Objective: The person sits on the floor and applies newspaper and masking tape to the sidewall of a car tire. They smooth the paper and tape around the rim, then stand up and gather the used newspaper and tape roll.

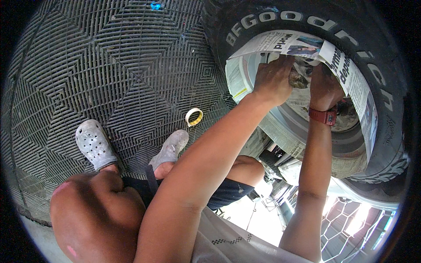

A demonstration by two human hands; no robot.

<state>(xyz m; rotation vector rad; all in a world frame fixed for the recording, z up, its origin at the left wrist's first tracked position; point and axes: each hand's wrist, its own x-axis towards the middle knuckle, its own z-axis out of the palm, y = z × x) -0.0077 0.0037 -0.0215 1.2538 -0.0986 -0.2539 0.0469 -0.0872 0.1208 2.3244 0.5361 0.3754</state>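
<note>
A black tyre (381, 57) with raised light lettering stands at the right, around a wheel whose rim is ringed by sheets of newspaper (357, 83). Both of my hands reach inside that paper ring. My left hand (275, 81) is at the left part of the wheel, its fingers curled inward and closed, their tips and anything they grip hidden. Beside it, my right hand (325, 90) bends down into the wheel next to the newspaper's inner edge, its fingers mostly out of sight. A red watch (323, 116) is on my right wrist. Crumpled, smudged newspaper (300, 98) shows between the hands.
A roll of masking tape (194, 117) lies on the dark ribbed floor mat (109, 65), near my grey clogs (94, 142). A small blue object (155, 5) is at the far edge. Bright hexagonal light strips (346, 223) appear at lower right.
</note>
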